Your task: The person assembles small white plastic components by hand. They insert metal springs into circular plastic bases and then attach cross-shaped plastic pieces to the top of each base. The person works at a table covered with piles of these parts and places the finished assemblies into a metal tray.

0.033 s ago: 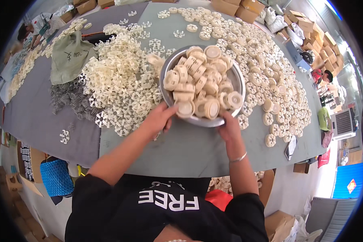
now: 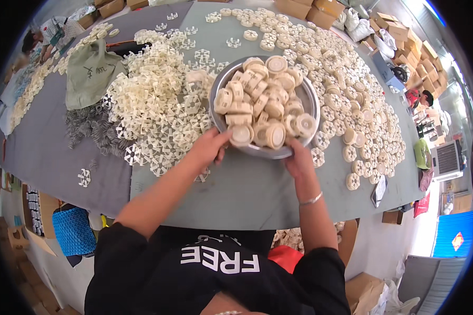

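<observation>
Both hands grip the near rim of a round metal bowl (image 2: 312,100), tilted over the table. Cream round plastic parts (image 2: 260,100) are heaped inside it. My left hand (image 2: 209,148) is closed at the bowl's near-left rim, its thumb side against a part there. My right hand (image 2: 299,159) holds the near-right rim, its fingers partly hidden under the bowl. Left of the bowl lies a heap of white open-spoked plastic pieces (image 2: 152,100). To its right, many cream round parts (image 2: 347,107) cover the table.
An olive cloth bag (image 2: 93,73) sits on dark metal springs (image 2: 92,128) at the left of the grey table (image 2: 194,207). Cardboard boxes (image 2: 320,13) stand past the far edge. A box of cream parts (image 2: 347,244) is below the near edge. Other people (image 2: 423,100) are at the sides.
The bowl and both hands have shifted very slightly away from me. The parts in the bowl have moved with it.
</observation>
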`<state>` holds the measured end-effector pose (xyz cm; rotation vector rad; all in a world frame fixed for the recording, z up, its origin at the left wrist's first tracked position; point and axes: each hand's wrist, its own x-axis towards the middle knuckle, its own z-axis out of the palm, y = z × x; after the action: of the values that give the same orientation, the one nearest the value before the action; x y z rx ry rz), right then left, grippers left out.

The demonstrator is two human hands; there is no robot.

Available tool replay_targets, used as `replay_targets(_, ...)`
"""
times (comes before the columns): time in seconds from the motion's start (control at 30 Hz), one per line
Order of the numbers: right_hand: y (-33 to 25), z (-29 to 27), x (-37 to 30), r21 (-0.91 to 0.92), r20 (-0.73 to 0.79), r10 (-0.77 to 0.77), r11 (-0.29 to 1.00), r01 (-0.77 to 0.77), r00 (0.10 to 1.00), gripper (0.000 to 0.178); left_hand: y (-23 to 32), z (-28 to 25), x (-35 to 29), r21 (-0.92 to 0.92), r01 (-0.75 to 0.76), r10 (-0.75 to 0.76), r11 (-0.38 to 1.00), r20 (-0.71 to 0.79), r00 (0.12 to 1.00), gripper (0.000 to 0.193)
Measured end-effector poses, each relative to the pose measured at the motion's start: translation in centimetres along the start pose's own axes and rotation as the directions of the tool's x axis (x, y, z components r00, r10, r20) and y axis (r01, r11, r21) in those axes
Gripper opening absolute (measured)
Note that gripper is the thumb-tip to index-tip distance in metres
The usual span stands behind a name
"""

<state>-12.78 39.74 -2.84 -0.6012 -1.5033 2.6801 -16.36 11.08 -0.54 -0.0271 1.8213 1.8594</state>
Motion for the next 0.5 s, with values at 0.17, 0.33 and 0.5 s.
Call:
replay_targets(0.17, -1.1, 0.5, 2.7, -0.158, -0.059, 0.068, 0.985, -0.076, 0.996, 0.032, 4.1, -0.9, 1.5, 0.47, -0.095, 0.14, 0.878, -0.061, 0.988, 0.044)
replay_targets(0.33, -4.4, 1.1, -2.3, -0.748, -0.17, -0.035, 0.656, -0.106, 0.985, 0.049, 7.9, -1.4, 1.5, 0.884, -0.319, 0.619, 0.343, 0.043, 0.784, 0.054)
replay_targets(0.5, -7.3, 4.4, -0.8, -0.776, 0.599, -0.617, -0.29, 0.56, 0.51, 0.05, 9.7, -0.7, 6.9, 0.901, -0.417, 0.661, 0.119, 0.241, 0.71, 0.058)
